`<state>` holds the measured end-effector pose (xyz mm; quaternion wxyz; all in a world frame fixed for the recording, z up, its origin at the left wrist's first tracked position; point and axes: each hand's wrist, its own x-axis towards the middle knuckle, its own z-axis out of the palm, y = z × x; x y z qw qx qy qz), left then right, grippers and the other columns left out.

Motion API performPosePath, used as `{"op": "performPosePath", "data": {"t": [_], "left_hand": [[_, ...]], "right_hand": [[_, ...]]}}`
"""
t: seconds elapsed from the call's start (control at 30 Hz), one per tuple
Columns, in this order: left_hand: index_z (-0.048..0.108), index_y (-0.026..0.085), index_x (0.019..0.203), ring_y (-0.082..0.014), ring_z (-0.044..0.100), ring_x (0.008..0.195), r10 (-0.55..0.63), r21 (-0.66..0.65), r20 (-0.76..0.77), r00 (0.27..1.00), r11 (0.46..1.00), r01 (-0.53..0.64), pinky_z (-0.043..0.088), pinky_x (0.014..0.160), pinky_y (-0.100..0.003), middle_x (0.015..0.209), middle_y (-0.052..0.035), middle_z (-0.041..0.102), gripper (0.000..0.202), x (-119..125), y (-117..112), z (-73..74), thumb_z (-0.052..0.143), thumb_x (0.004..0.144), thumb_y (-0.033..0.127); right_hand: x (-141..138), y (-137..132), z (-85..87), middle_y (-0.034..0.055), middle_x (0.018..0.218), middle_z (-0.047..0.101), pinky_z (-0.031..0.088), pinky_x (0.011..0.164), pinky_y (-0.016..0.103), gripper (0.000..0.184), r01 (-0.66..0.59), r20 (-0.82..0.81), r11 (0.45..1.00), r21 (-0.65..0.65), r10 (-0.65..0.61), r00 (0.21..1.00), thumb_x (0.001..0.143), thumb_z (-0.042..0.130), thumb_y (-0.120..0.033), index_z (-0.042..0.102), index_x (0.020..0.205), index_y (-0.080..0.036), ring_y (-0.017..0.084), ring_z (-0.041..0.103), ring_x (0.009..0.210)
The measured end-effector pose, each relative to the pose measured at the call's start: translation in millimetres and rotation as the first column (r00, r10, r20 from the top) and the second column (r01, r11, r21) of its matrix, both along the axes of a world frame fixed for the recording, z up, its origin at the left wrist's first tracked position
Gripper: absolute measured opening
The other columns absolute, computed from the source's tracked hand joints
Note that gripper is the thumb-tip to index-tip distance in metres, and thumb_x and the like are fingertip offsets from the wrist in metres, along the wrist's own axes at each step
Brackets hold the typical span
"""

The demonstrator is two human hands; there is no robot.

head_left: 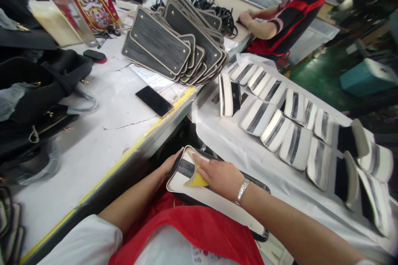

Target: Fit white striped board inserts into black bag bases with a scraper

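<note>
I have the bag slanting across my lap, its pale, dark-striped face up, right beneath my right hand. That hand is nearly flat, fingers stretched out rather than curled, with the yellow piece held under them against the bag; I judge the straight fingers spread the pressure along its edge. My left hand is at the bag's far-left end, apparently steadying it against that push, but its fingers are mostly hidden behind the side, so I cannot tell how tightly they close. Beyond my grip to the right, striped pieces lie in rough rows on the white sheet, mostly apart, perhaps so their faces don't rub. Ahead and left of my hands, the phone lies near the edge of the table, seemingly for easy reach. Farther ahead, dark panels overlap in a fanned pile, likely to save room, and past them, to the right, are a co-worker's hands.
</note>
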<state>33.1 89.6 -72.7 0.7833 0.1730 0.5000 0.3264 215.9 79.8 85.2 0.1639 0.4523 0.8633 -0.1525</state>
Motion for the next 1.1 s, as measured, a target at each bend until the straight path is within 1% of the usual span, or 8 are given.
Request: {"op": "performPosePath", "data": {"t": [0.17, 0.3, 0.37, 0.5, 0.63, 0.77, 0.93, 1.1], "left_hand": [[0.063, 0.007, 0.078, -0.0174, 0.059, 0.057, 0.019, -0.126, 0.048, 0.999, 0.992, -0.013, 0.046, 0.060, -0.028, 0.059, -0.0073, 0.064, 0.057, 5, -8, 19.8, 0.053, 0.076, 0.062], [0.066, 0.009, 0.089, -0.0219, 0.064, 0.069, 0.022, -0.172, 0.147, 0.989, 0.985, 0.004, 0.050, 0.066, -0.031, 0.070, -0.0102, 0.068, 0.063, 10, -18, 33.2, 0.047, 0.077, 0.067], [0.066, 0.010, 0.098, -0.0228, 0.065, 0.075, 0.074, -0.169, 0.178, 0.981, 0.985, -0.043, 0.050, 0.070, -0.031, 0.078, -0.0101, 0.069, 0.061, 10, -22, 41.9, 0.049, 0.077, 0.065], [0.058, 0.017, 0.120, -0.0239, 0.065, 0.091, 0.148, -0.013, 0.122, 0.981, 0.989, -0.147, 0.049, 0.082, -0.033, 0.100, -0.0076, 0.069, 0.056, 7, -23, 63.0, 0.054, 0.079, 0.055], [0.050, 0.021, 0.128, -0.0233, 0.054, 0.113, 0.047, 0.224, 0.066, 0.997, 0.973, -0.061, 0.041, 0.096, -0.031, 0.126, -0.0044, 0.057, 0.055, 2, -19, 77.0, 0.053, 0.082, 0.050], [0.052, 0.019, 0.126, -0.0244, 0.045, 0.122, -0.006, 0.331, -0.025, 1.000, 0.944, 0.013, 0.037, 0.100, -0.031, 0.135, -0.0046, 0.049, 0.054, -1, -18, 78.2, 0.052, 0.083, 0.051], [0.050, 0.022, 0.128, -0.0254, 0.049, 0.118, -0.064, 0.368, -0.112, 0.992, 0.924, 0.101, 0.033, 0.102, -0.036, 0.130, -0.0050, 0.054, 0.054, -2, -19, 73.7, 0.044, 0.085, 0.055], [0.050, 0.019, 0.127, -0.0250, 0.049, 0.117, -0.021, 0.375, -0.105, 0.994, 0.925, 0.059, 0.034, 0.101, -0.034, 0.127, -0.0057, 0.056, 0.057, -1, -19, 71.9, 0.045, 0.084, 0.056]], "right_hand": [[0, 2, 1.2, 0.0072, 0.094, 0.064, 0.040, 0.062, 0.025, 0.049, -0.008, 0.034, 0.999, -0.039, 0.010, 0.999, 0.096, 0.015, -0.045, 0.019, 0.143, -0.032, 0.018, 0.063, 0.079], [1, 1, -2.6, 0.0067, 0.093, 0.064, 0.040, 0.061, 0.024, 0.049, -0.009, 0.037, 1.000, -0.019, 0.010, 0.999, 0.096, 0.014, -0.046, 0.018, 0.143, -0.032, 0.018, 0.063, 0.077], [2, -1, -4.9, 0.0065, 0.092, 0.063, 0.040, 0.060, 0.024, 0.049, -0.015, 0.035, 1.000, 0.002, 0.015, 0.999, 0.096, 0.014, -0.046, 0.017, 0.143, -0.032, 0.018, 0.063, 0.077], [2, -4, -5.9, 0.0067, 0.090, 0.063, 0.039, 0.057, 0.024, 0.049, -0.025, 0.045, 0.999, 0.029, 0.024, 0.999, 0.096, 0.017, -0.044, 0.016, 0.144, -0.032, 0.019, 0.063, 0.074], [2, -5, -4.8, 0.0070, 0.087, 0.063, 0.039, 0.055, 0.024, 0.049, -0.027, 0.058, 0.999, 0.043, 0.024, 0.998, 0.096, 0.018, -0.045, 0.015, 0.144, -0.033, 0.019, 0.063, 0.071], [3, -9, -4.4, 0.0073, 0.087, 0.063, 0.039, 0.055, 0.025, 0.049, -0.022, 0.050, 0.998, 0.057, 0.020, 0.999, 0.096, 0.017, -0.045, 0.015, 0.144, -0.033, 0.020, 0.063, 0.072], [4, -17, 1.8, 0.0068, 0.086, 0.063, 0.039, 0.055, 0.025, 0.049, 0.028, 0.044, 0.998, 0.064, -0.031, 0.999, 0.096, 0.020, -0.044, 0.018, 0.144, -0.031, 0.020, 0.063, 0.072], [2, -20, 12.2, 0.0063, 0.089, 0.064, 0.040, 0.057, 0.025, 0.049, 0.038, 0.052, 0.999, 0.011, -0.038, 0.998, 0.096, 0.017, -0.045, 0.018, 0.143, -0.032, 0.019, 0.063, 0.073]]}}
